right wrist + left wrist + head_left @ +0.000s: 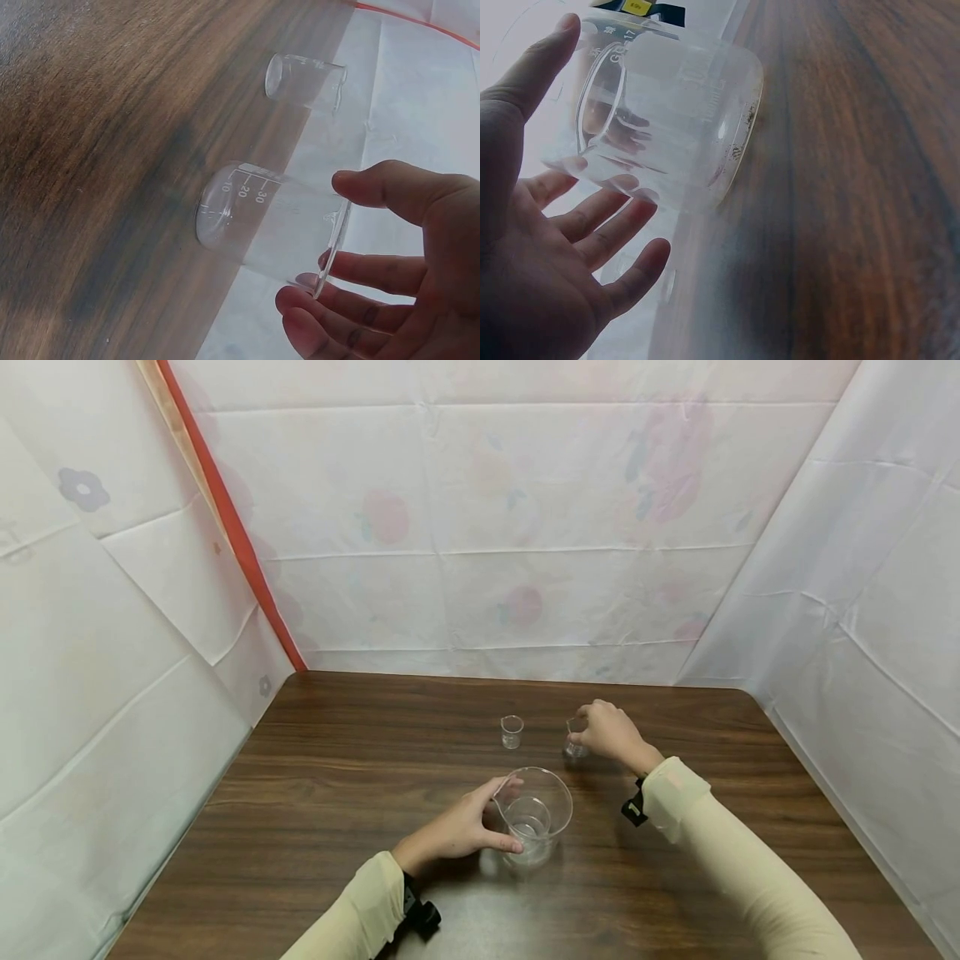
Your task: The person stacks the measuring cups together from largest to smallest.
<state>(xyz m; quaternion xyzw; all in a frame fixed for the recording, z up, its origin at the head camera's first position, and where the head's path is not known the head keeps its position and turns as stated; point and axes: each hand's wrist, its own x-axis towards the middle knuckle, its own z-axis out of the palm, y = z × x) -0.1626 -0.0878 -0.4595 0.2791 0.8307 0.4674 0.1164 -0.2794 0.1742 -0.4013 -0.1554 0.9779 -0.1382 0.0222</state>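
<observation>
A large glass beaker (558, 802) stands near the middle of the table, with a smaller beaker (528, 820) nested inside it. My left hand (467, 828) holds the large beaker from its left side, thumb at the front and fingers round the back. Farther off to the right, my right hand (611, 732) pinches the rim of a small beaker (262, 217) between thumb and fingers. White marks of 10, 20 and 30 show on its wall. Whether its base touches the table, I cannot tell. An even smaller beaker (512, 734) stands upright to its left, held by neither hand.
The brown wood-grain table (315, 777) has white printed sheeting (480, 510) hanging behind it and at both sides. A red strip (232, 518) runs down to the table's far left corner. Black camera straps (633, 806) sit on both wrists.
</observation>
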